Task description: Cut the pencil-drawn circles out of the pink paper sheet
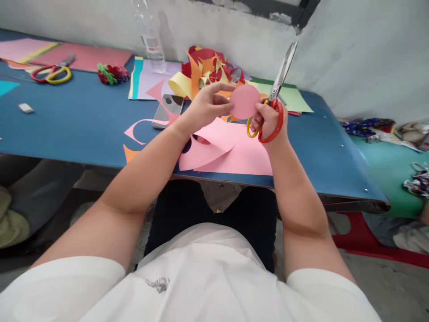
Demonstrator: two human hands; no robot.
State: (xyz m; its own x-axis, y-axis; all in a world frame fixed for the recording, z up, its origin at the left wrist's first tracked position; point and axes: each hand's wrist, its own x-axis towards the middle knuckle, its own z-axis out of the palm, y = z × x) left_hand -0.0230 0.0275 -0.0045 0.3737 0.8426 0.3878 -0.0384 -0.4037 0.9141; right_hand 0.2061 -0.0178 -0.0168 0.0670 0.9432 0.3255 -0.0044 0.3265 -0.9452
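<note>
My left hand [204, 107] pinches the left edge of a pink paper circle [244, 101] held above the blue table [77, 125]. My right hand [270, 121] is closed round the red and yellow handles of a pair of scissors [279, 82], its fingertips also touching the circle's right edge. The scissor blades are together and point up and to the right. Under my hands lies a pink sheet [234, 152] with curved cut-outs.
A heap of coloured paper scraps [204, 67] lies behind my hands, with a phone [167, 109] and a clear bottle [150, 40] beside it. A second pair of scissors [53, 74] and paper sheets [67, 53] lie at the far left. A green surface [392, 170] stands to the right.
</note>
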